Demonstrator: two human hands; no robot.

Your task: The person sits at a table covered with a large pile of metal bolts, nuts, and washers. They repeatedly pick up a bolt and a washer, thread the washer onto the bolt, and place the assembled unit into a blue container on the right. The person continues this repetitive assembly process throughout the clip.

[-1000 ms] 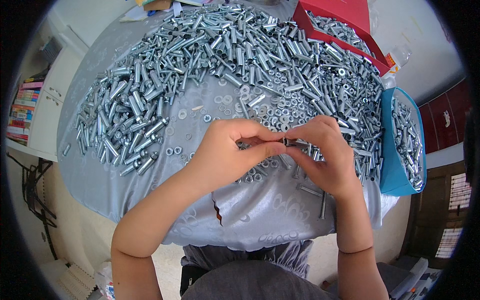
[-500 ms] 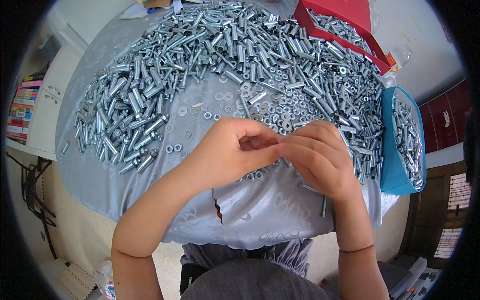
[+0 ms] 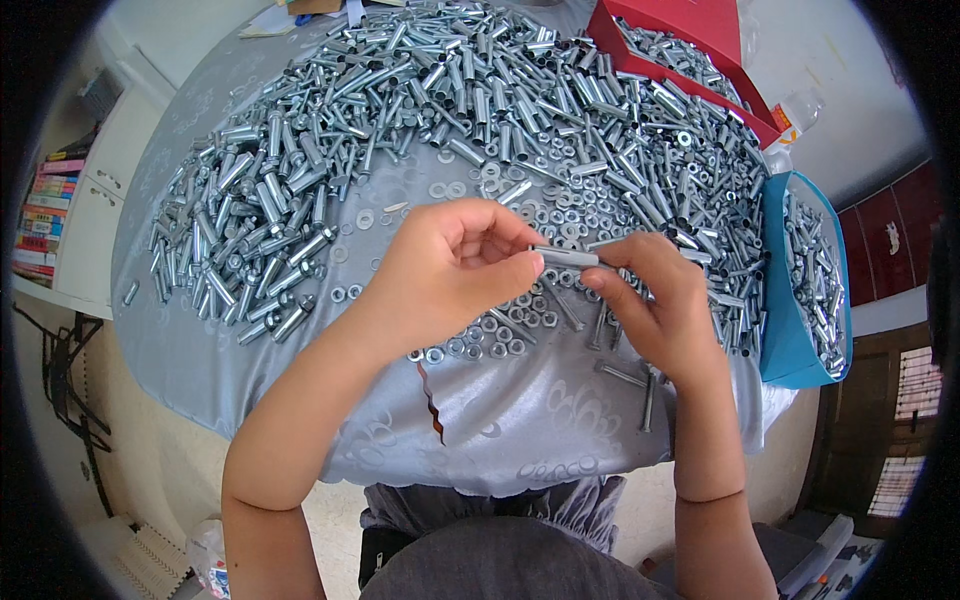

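While both hands pinch one bolt (image 3: 566, 257), left hand (image 3: 450, 265) and right hand (image 3: 655, 300) seem mid-assembly; washers (image 3: 500, 335) lie just below.

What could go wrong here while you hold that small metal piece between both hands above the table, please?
The short silvery metal sleeve, pinched between the left hand and right hand, might slip and vanish among the loose silvery nuts and washers below. The grey tablecloth overhangs the edge, so the loose bolts there could roll off.
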